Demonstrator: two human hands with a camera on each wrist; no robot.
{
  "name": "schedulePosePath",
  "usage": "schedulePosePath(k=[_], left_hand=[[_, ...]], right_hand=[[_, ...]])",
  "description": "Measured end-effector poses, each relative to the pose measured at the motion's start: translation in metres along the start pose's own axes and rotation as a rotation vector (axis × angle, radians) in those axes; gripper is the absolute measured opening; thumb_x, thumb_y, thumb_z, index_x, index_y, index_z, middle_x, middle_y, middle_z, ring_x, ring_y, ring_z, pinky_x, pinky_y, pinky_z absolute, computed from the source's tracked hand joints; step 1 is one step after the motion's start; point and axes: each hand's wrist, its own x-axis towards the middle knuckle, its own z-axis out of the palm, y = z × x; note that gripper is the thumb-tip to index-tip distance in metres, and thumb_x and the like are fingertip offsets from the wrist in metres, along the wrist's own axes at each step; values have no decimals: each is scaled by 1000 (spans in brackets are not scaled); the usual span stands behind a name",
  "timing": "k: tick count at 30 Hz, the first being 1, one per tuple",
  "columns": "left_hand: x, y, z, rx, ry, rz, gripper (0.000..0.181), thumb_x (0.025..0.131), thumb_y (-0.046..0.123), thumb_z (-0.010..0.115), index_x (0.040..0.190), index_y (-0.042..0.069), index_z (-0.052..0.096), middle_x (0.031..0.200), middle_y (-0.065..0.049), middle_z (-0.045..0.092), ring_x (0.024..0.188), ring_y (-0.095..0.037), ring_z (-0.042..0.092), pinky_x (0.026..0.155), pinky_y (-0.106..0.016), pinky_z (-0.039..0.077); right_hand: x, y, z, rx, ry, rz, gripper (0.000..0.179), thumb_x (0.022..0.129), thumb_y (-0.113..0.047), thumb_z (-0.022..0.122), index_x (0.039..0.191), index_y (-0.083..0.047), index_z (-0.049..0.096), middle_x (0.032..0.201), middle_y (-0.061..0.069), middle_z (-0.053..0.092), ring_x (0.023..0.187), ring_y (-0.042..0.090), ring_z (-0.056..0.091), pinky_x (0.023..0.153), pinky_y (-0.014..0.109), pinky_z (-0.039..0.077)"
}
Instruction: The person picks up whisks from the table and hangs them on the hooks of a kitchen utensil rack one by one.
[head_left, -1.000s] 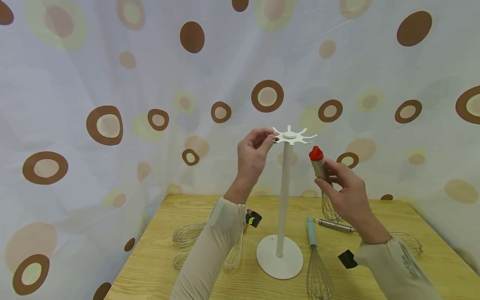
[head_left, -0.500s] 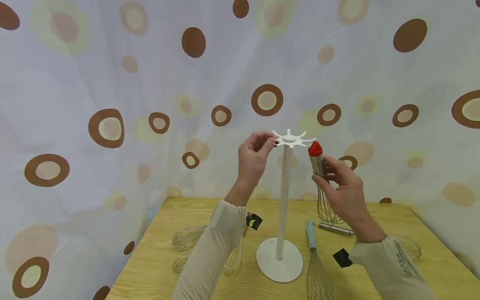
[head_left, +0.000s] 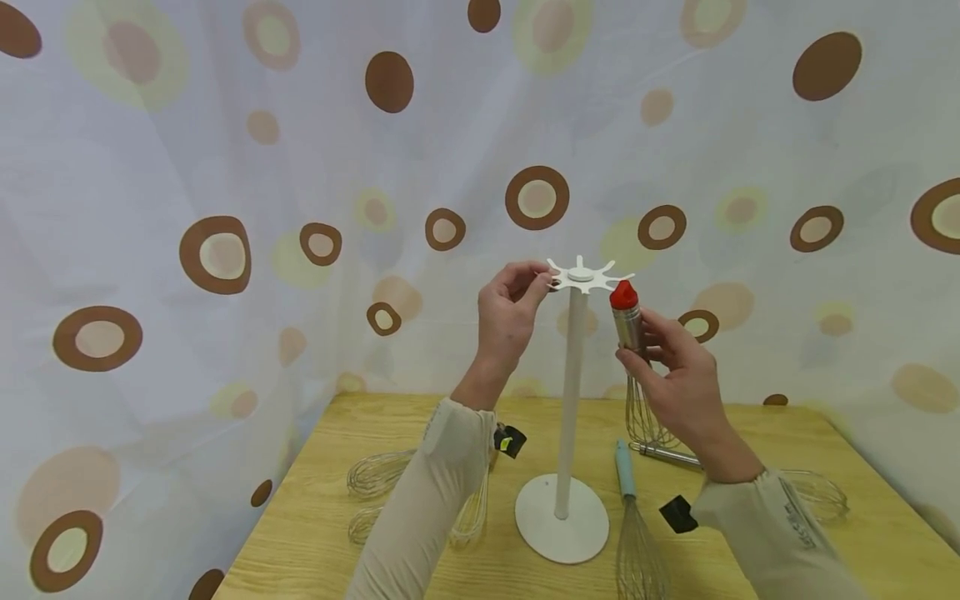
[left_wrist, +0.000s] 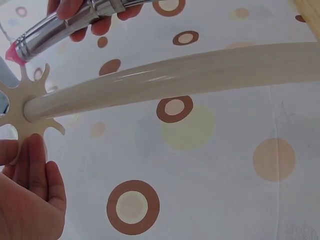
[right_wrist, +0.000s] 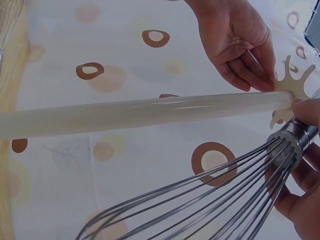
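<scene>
Right hand (head_left: 684, 379) grips red-tipped whisk (head_left: 629, 329) beside white stand (head_left: 572, 392), whose top the left hand (head_left: 507, 318) pinches.
Handle up, the whisk tilts above the table (head_left: 780, 429), short of its back edge.

It's a curtained-off corner, home or studio we can't tell: spotted curtain (head_left: 457, 150) sweeping from nine through twelve to three o'clock, wooden table (head_left: 525, 581) at six, a kitchen whisk (head_left: 636, 525) lying at five!

Red-topped whisk (head_left: 629, 330): one;
Blue-handled whisk (head_left: 626, 475): one;
Silver-handled whisk (head_left: 667, 456): one;
Other whisks (head_left: 378, 472) (head_left: 364, 525) (head_left: 471, 515): three;
Stand (head_left: 572, 375): one;
Hands (head_left: 507, 312) (head_left: 684, 379): two;
Sleeves (head_left: 431, 492) (head_left: 772, 533): two;
Black flaps (head_left: 512, 440) (head_left: 678, 514): two;
Table (head_left: 300, 508): one
</scene>
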Motion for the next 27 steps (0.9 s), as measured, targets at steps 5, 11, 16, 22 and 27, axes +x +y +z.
schedulePosePath(k=[5,11,16,22,27], left_hand=[[3,-14,-1,-17,3,-7,16,92,5,60,103,-6,63,97,-16,65,84,-10,63,84,-31,51],[-1,5,1,-6,7,-16,16,92,0,58,103,-11,60,97,-20,64,83,-10,62,85,-30,50],[-4,17,2,8,18,-9,14,92,-2,57,102,-13,59,96,-22,64,82,-10,62,84,-31,51],[-4,16,4,-5,9,-12,14,92,-3,56,102,-13,58,94,-23,62,80,-6,60,83,-32,51],[1,-1,4,24,19,-6,18,92,0,58,107,-11,61,97,-23,63,81,-9,60,80,-28,51]], right_hand=[[-1,-2,1,-31,14,23,59,76,16,69,130,-1,54,109,15,61,91,2,56,78,10,45],[0,-2,3,-61,24,-9,62,73,16,72,130,-1,54,109,15,61,91,4,57,78,10,44],[1,-3,6,-84,20,-30,63,72,15,73,130,-2,54,108,15,62,90,5,57,77,11,45],[-1,-1,10,-102,23,-29,61,72,13,75,129,-1,55,105,14,62,88,7,59,76,10,45],[-3,0,14,-57,38,-7,61,72,15,74,128,0,55,104,15,61,89,1,57,76,10,45]])
